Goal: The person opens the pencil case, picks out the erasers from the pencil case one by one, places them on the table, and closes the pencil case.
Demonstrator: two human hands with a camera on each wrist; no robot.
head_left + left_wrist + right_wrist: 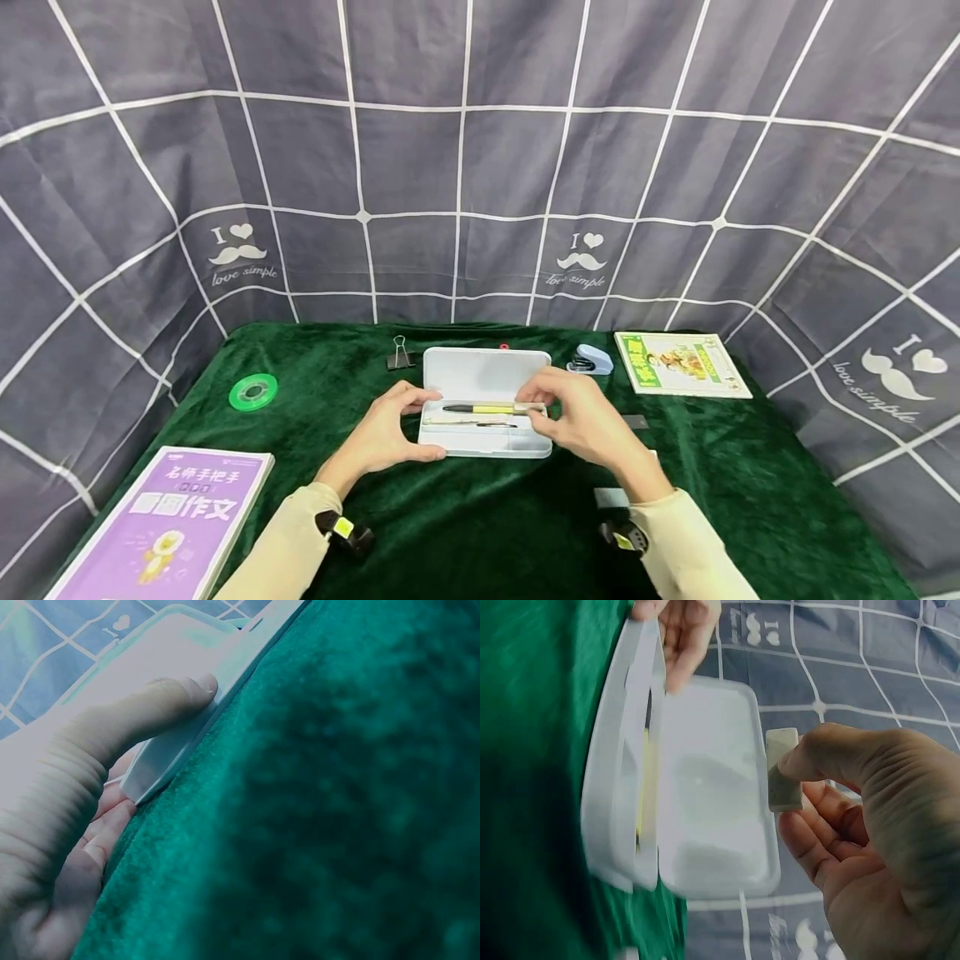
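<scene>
An opened white pencil case (pixel 486 377) lies on the green cloth, its lid raised at the back. Inside are a yellow and black pen (pixel 491 409) and, nearer the front, a slim pale pen (pixel 450 422). My left hand (pixel 384 432) grips the case's left end; the left wrist view shows the thumb (pixel 169 701) over its rim and fingers at its side. Above the case's right part, my right hand (pixel 581 415) pinches a small white block, which looks like an eraser (pixel 784 791), between thumb and fingers.
A black binder clip (pixel 401 358) and a light blue stapler (pixel 592 360) lie behind the case. Green tape (pixel 253 392) and a purple book (pixel 168 521) are at left. Another book (pixel 682 364) is at back right; a grey block (pixel 611 498) lies by the right wrist.
</scene>
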